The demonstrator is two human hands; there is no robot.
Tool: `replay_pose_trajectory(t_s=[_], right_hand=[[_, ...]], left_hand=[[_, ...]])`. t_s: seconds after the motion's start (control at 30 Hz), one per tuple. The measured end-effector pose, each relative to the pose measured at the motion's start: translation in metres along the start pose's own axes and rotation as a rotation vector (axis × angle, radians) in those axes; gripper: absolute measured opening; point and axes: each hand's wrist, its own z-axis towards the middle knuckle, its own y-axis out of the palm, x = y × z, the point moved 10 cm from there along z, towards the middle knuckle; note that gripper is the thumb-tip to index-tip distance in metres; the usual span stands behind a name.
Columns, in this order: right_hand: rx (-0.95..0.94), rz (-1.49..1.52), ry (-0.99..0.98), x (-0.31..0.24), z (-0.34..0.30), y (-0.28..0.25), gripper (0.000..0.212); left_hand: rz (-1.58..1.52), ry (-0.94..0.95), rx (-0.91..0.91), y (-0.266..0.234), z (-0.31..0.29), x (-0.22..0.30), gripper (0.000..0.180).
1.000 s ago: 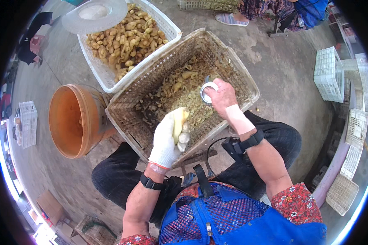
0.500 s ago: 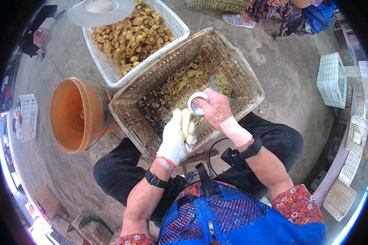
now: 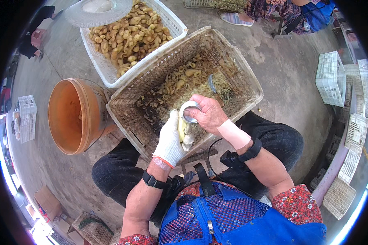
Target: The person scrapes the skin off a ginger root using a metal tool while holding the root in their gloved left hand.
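My left hand (image 3: 169, 141), in a white knitted glove, is closed around a pale yellow, knobby root piece (image 3: 182, 130). My bare right hand (image 3: 210, 114) grips a ring-shaped metal scraper (image 3: 189, 111), its rim touching or very close to the top of the root. Both hands are over the near side of a dirty, slatted plastic crate (image 3: 124, 96). Inside lie peelings and scraps (image 3: 171, 83). A curved grey metal strip (image 3: 212, 83) lies among them, beyond my right hand.
Behind the crate, a white basket (image 3: 98, 61) holds many knobby yellow-brown roots (image 3: 129, 36), with a pale brimmed hat (image 3: 98, 8) over its corner. An orange bucket (image 3: 67, 116) stands at left. White crates (image 3: 331, 79) line the right side. Another person's foot (image 3: 237, 18) shows at the top.
My right hand and the ring scraper have moved toward me and slightly left, down over the top of the root. The curved strip now shows more fully. My left hand has shifted slightly left.
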Motion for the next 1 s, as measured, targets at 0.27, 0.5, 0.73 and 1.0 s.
replay_pose_trajectory(t_s=[0.27,0.5,0.73,1.0], right_hand=[[0.127,-0.279,0.025,0.004,0.009,-0.033,0.021],[0.323,-0.317,0.211,0.042,0.017,-0.101,0.022],[0.077,0.391,0.308,0.018,0.008,-0.04,0.019],[-0.029,0.532,0.272,0.005,-0.003,-0.012,0.024]], left_hand=[[0.058,-0.045,-0.113,0.008,0.006,-0.006,0.04],[0.133,0.109,-0.147,0.017,-0.013,0.021,0.05],[0.308,0.343,-0.333,0.033,-0.023,0.03,0.032],[0.613,0.454,-0.298,0.033,-0.015,0.027,0.04]])
